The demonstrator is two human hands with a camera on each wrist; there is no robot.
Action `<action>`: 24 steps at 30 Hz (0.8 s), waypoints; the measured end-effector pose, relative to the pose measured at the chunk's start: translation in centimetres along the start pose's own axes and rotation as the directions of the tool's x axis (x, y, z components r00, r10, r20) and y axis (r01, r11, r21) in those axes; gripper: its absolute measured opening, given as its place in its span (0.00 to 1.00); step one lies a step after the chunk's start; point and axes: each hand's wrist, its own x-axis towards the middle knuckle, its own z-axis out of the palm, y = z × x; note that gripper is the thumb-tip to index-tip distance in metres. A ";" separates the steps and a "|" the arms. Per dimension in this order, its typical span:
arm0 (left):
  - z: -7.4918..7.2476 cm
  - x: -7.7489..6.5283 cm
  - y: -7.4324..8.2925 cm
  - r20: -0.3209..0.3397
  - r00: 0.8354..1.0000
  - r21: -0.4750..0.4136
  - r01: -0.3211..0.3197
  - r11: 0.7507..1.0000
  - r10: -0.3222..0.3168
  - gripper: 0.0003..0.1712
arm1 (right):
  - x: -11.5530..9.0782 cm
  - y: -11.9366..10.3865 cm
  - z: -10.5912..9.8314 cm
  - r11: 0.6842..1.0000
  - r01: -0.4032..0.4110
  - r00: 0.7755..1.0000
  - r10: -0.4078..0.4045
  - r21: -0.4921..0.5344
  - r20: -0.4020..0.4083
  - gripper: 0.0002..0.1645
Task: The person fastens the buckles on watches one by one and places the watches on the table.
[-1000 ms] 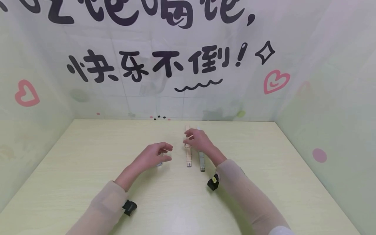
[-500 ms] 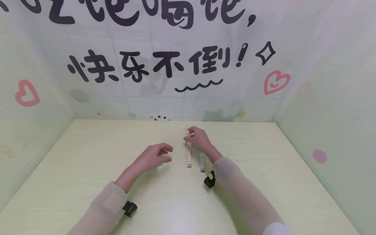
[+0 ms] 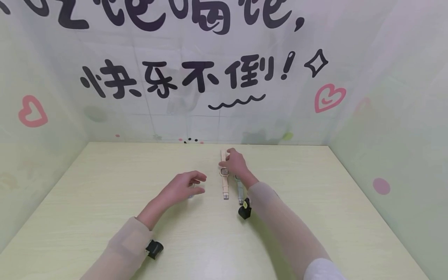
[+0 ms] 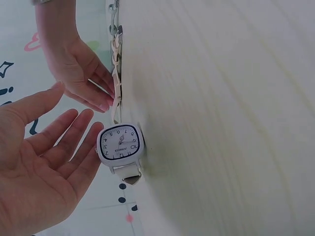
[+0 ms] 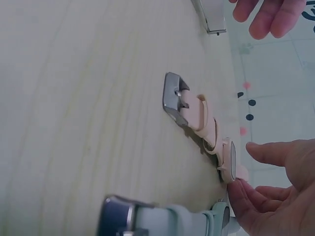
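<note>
A pink wristwatch (image 3: 225, 182) lies stretched out on the table, its dial toward the middle. My right hand (image 3: 238, 162) is at its far half, thumb over the strap just beyond the dial. In the right wrist view, the fingertips (image 5: 237, 194) are right at the watch's side, with the thumb apart from them. A mint-green wristwatch (image 3: 240, 190) lies parallel to the right, its far part hidden under my right hand. My left hand (image 3: 183, 186) hovers at the left, fingers relaxed and spread, beside a white square-dial wristwatch (image 4: 120, 142) that it mostly hides in the head view.
The pale wooden table (image 3: 105, 186) ends at a printed cloth backdrop (image 3: 157, 124) with side panels. Black wrist cameras (image 3: 154, 249) are strapped under both sleeves. The white watch's buckle (image 5: 214, 24) shows at the top of the right wrist view.
My right hand has shifted slightly toward the backdrop, and its forearm has swung left. More of the pink watch's dial and strap now shows. The left hand stays in place.
</note>
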 end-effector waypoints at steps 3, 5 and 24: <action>0.0 -0.1 0.1 -0.002 1.000 0.000 -0.001 1.000 0.001 0.22 | 0.3 -0.1 0.3 1.000 -0.011 1.000 0.012 0.011 -0.014 0.39; -0.1 -0.1 0.1 -0.003 1.000 0.002 -0.003 1.000 0.003 0.22 | 0.4 -0.1 0.4 1.000 -0.011 1.000 0.011 0.025 -0.020 0.37; 0.0 -0.2 0.2 -0.002 1.000 0.004 0.014 1.000 -0.014 0.22 | -0.4 -0.2 -1.2 0.941 0.036 0.999 -0.039 0.337 0.003 0.13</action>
